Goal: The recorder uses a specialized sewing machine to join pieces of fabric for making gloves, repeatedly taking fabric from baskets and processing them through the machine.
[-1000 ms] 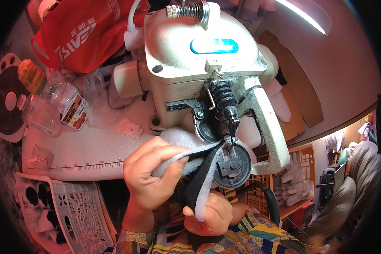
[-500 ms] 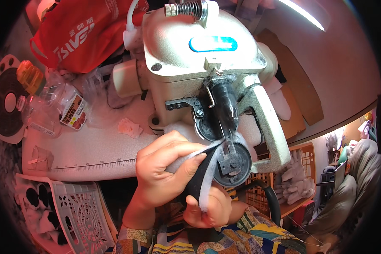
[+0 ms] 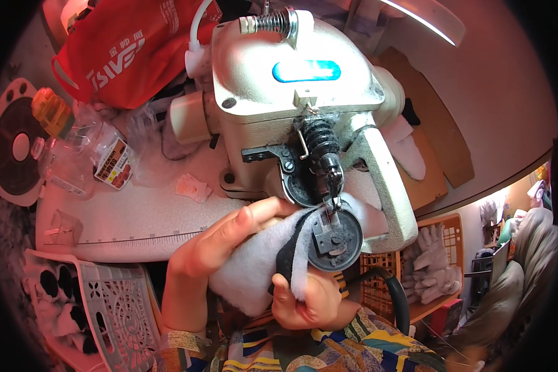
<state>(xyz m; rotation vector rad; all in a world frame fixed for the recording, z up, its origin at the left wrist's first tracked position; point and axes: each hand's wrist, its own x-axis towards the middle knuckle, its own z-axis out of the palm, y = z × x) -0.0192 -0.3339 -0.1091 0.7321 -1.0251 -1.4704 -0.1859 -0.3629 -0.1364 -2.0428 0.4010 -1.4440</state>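
Observation:
A white fuzzy piece of fabric with a black layer runs up to the feed discs of a cream fur sewing machine. Its upper edge sits at the black round disc, under the machine's needle parts. My left hand rests against the fabric's upper left side, fingers stretched toward the machine and thumb raised; some fingertips are hidden. Lower down, my right hand pinches the bottom end of the black and white edges between thumb and fingers, just below the disc.
Left of the machine lie clear plastic containers, a red bag and a paper scrap. A white basket with black and white pieces stands lower left. An orange basket holds pale pieces at right, near cardboard.
My left hand has let go of its pinch on the black and white edges and moved left, its fingers now extended. More white fabric shows. My right hand keeps its pinch nearly in place.

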